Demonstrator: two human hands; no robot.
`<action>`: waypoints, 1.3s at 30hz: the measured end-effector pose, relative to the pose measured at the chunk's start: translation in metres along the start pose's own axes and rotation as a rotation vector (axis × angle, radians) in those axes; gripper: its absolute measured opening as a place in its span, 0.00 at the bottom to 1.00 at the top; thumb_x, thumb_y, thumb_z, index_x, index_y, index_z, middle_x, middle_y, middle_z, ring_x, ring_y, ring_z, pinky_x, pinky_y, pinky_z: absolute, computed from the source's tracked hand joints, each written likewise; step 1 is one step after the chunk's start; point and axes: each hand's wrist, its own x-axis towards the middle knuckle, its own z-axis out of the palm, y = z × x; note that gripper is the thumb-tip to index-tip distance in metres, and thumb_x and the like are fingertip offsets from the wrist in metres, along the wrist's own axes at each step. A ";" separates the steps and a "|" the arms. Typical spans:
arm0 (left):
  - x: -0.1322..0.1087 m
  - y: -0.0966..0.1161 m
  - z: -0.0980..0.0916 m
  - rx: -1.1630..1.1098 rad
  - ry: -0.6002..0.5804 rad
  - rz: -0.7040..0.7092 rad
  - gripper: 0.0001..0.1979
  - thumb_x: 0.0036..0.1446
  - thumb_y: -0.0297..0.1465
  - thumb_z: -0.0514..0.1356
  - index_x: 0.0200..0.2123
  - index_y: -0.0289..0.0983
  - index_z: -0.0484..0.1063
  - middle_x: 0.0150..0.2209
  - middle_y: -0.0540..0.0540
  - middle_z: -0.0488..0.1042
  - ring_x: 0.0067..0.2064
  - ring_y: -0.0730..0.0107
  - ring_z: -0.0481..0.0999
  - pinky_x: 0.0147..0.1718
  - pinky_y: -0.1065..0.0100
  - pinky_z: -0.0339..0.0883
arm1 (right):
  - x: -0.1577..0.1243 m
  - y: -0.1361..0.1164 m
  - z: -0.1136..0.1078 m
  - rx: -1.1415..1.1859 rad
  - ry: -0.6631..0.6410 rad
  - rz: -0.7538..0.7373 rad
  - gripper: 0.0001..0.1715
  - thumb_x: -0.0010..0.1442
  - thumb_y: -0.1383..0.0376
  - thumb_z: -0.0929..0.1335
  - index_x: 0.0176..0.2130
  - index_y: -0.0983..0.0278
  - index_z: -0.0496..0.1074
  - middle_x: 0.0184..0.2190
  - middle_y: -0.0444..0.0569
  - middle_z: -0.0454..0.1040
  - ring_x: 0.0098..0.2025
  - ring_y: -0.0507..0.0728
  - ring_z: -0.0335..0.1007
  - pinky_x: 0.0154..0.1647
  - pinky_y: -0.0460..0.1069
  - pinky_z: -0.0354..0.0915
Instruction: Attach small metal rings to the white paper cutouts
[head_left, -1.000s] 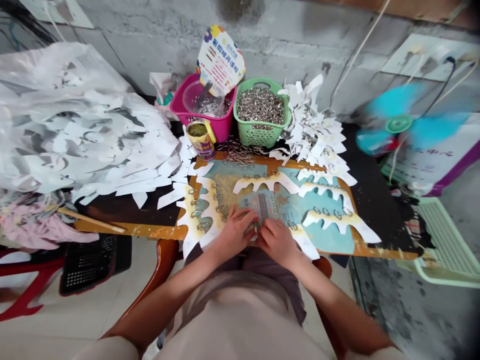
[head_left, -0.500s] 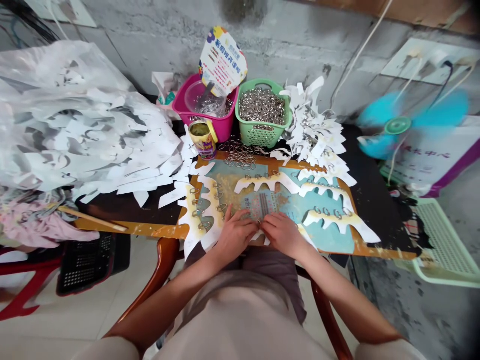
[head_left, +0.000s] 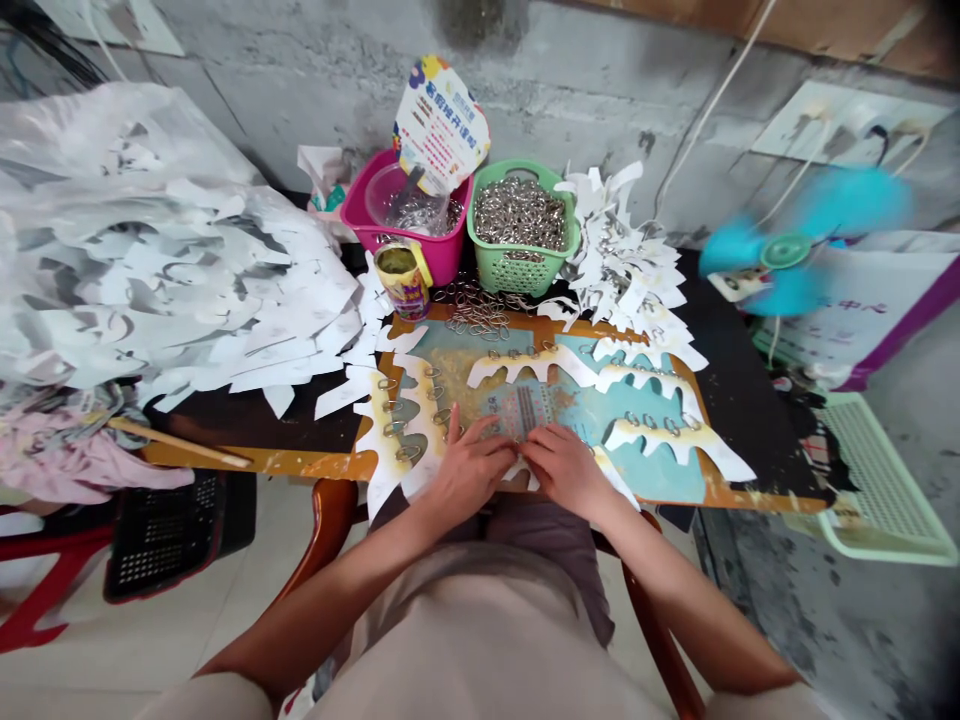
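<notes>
Bench [head_left: 300, 464], front edge: your left hand [head_left: 471, 465] and right hand [head_left: 566, 468], fingertips nearly meeting; grip cannot be told. Ahead: exposed blue mat [head_left: 574, 402], ringed strip [head_left: 532, 366]. Partly under your right hand: white strip [head_left: 616, 480], yellow-smeared, tapering.

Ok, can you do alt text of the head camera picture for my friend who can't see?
A person's left hand and right hand are close together over a worn blue board with jagged white paper strips and silver metal rings; what they hold is unclear. Behind are a pink plastic tub and green plastic basket; at left, heaped white paper.
</notes>
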 end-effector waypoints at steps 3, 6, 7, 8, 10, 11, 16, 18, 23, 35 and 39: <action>0.001 -0.001 0.000 -0.013 -0.009 0.002 0.11 0.66 0.29 0.56 0.32 0.42 0.76 0.40 0.52 0.81 0.62 0.55 0.66 0.65 0.36 0.19 | 0.007 0.010 0.001 -0.056 -0.078 -0.101 0.07 0.65 0.70 0.66 0.36 0.64 0.73 0.34 0.49 0.72 0.39 0.58 0.62 0.38 0.52 0.56; 0.002 -0.003 0.000 -0.022 -0.022 -0.002 0.11 0.66 0.29 0.56 0.32 0.43 0.76 0.39 0.52 0.81 0.63 0.55 0.66 0.65 0.36 0.17 | 0.010 0.019 -0.001 -0.100 -0.116 -0.176 0.07 0.66 0.69 0.65 0.35 0.63 0.72 0.34 0.48 0.72 0.39 0.57 0.62 0.37 0.52 0.54; 0.003 -0.003 0.000 -0.023 -0.021 -0.004 0.10 0.65 0.29 0.56 0.32 0.43 0.76 0.38 0.52 0.81 0.63 0.55 0.66 0.65 0.36 0.17 | 0.011 0.021 -0.002 -0.116 -0.118 -0.201 0.08 0.67 0.68 0.65 0.35 0.63 0.72 0.33 0.48 0.72 0.39 0.57 0.61 0.37 0.52 0.53; 0.003 -0.003 0.000 -0.023 -0.020 -0.007 0.10 0.65 0.29 0.57 0.32 0.43 0.76 0.38 0.52 0.81 0.63 0.55 0.66 0.65 0.36 0.17 | 0.012 0.022 -0.003 -0.131 -0.116 -0.225 0.09 0.68 0.68 0.65 0.35 0.64 0.72 0.33 0.48 0.72 0.39 0.57 0.61 0.36 0.52 0.53; 0.003 -0.003 0.000 -0.022 -0.016 -0.013 0.10 0.65 0.29 0.57 0.32 0.43 0.77 0.37 0.51 0.81 0.62 0.55 0.66 0.65 0.35 0.18 | 0.012 0.020 -0.004 -0.165 -0.110 -0.261 0.09 0.68 0.68 0.64 0.35 0.64 0.71 0.32 0.48 0.71 0.38 0.57 0.61 0.36 0.52 0.52; 0.002 -0.003 0.000 -0.021 -0.015 -0.017 0.10 0.64 0.28 0.58 0.32 0.43 0.77 0.37 0.51 0.81 0.62 0.55 0.67 0.65 0.35 0.19 | 0.011 0.017 -0.003 -0.184 -0.105 -0.263 0.08 0.67 0.69 0.64 0.35 0.64 0.71 0.33 0.49 0.71 0.38 0.58 0.61 0.36 0.52 0.52; 0.001 -0.001 -0.001 -0.026 0.003 -0.030 0.09 0.61 0.26 0.59 0.32 0.44 0.78 0.37 0.50 0.81 0.61 0.53 0.68 0.65 0.32 0.26 | -0.004 -0.019 0.011 -0.274 0.006 0.004 0.07 0.60 0.75 0.64 0.34 0.67 0.71 0.31 0.53 0.68 0.35 0.60 0.60 0.36 0.55 0.53; 0.000 -0.001 -0.001 -0.030 0.007 -0.020 0.09 0.62 0.26 0.59 0.34 0.44 0.79 0.38 0.50 0.82 0.61 0.52 0.67 0.65 0.32 0.28 | -0.011 -0.030 0.014 -0.246 0.067 0.123 0.09 0.61 0.75 0.63 0.35 0.67 0.71 0.31 0.53 0.68 0.34 0.60 0.60 0.36 0.55 0.53; -0.002 -0.003 0.000 -0.028 -0.016 0.009 0.10 0.63 0.26 0.57 0.38 0.45 0.78 0.41 0.49 0.81 0.63 0.53 0.65 0.65 0.34 0.24 | -0.014 -0.022 0.001 -0.020 0.052 0.169 0.10 0.63 0.72 0.64 0.44 0.65 0.71 0.38 0.52 0.70 0.41 0.60 0.62 0.40 0.54 0.57; -0.003 -0.006 0.004 0.011 0.008 0.061 0.10 0.65 0.27 0.57 0.35 0.44 0.78 0.48 0.50 0.79 0.61 0.55 0.66 0.65 0.35 0.20 | 0.016 0.028 -0.011 -0.084 -0.134 -0.266 0.10 0.69 0.66 0.63 0.39 0.62 0.73 0.33 0.47 0.73 0.38 0.56 0.61 0.36 0.51 0.51; -0.002 -0.006 0.004 -0.010 0.006 0.051 0.10 0.64 0.27 0.57 0.37 0.44 0.77 0.43 0.51 0.81 0.63 0.54 0.66 0.64 0.33 0.21 | 0.019 0.030 -0.009 -0.112 -0.139 -0.333 0.09 0.68 0.67 0.64 0.36 0.63 0.73 0.31 0.46 0.72 0.37 0.56 0.61 0.35 0.51 0.51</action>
